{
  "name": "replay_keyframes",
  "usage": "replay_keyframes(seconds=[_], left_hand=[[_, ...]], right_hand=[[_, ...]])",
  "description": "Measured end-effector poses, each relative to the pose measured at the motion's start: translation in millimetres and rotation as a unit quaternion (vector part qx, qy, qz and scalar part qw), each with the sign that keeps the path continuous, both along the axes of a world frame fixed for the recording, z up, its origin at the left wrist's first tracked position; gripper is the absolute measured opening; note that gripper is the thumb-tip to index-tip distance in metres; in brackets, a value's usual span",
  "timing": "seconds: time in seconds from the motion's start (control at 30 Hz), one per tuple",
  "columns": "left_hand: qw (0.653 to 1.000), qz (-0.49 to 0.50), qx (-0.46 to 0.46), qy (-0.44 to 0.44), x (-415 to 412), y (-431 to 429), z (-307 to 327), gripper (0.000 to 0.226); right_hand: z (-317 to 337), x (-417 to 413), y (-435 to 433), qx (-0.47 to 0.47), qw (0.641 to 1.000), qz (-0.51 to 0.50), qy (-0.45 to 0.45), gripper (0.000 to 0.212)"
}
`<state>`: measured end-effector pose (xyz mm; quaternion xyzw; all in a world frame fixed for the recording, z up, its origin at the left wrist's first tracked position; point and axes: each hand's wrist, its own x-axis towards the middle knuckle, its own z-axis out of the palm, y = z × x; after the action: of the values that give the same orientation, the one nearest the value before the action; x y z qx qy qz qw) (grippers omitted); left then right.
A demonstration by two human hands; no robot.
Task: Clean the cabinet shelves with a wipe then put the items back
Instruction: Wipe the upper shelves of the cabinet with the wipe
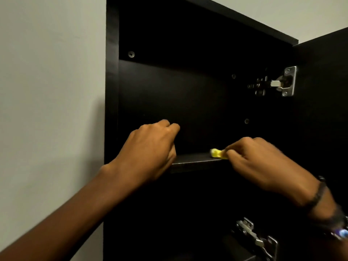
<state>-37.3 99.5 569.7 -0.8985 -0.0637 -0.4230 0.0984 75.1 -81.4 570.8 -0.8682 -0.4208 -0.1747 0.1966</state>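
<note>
A tall black cabinet [188,91] stands open against a pale wall. Its upper shelf [195,162] is bare apart from my hands. My right hand [263,164] pinches a small yellow wipe [216,153] and presses it on the shelf's right part. At the shelf's left end my left hand [150,153] rests with its fingers curled; nothing shows in it. The compartment above the shelf is dark and holds no items.
The cabinet door [323,110] hangs open at the right on a metal hinge [280,81]. A second hinge [258,240] shows lower down. The pale wall [50,91] fills the left. A dark bracelet [318,194] circles my right wrist.
</note>
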Motion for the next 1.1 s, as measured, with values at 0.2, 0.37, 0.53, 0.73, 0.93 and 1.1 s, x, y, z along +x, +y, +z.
replay_keyframes(seconds=[0.2,0.37,0.53,0.73,0.93,1.1], left_hand=[[0.995,0.000,-0.059,0.078,16,12,-4,0.036],[0.991,0.018,-0.081,0.103,14,13,-4,0.035],[0.991,0.020,-0.083,0.102,17,9,-5,0.032],[0.992,0.083,0.037,0.092,6,3,-2,0.033],[0.964,0.122,0.228,0.066,-33,3,-3,0.029],[0.950,0.161,0.261,0.061,-48,13,6,0.031]], right_hand=[[16,55,24,-0.069,0.992,-0.104,-0.004,0.035],[19,45,16,-0.037,0.996,0.026,0.079,0.028],[25,67,12,-0.076,0.987,-0.143,0.010,0.031],[8,48,32,-0.037,0.987,0.112,0.109,0.031],[17,83,-13,-0.043,0.996,-0.042,0.065,0.024],[10,38,64,-0.041,0.992,0.116,0.020,0.031]])
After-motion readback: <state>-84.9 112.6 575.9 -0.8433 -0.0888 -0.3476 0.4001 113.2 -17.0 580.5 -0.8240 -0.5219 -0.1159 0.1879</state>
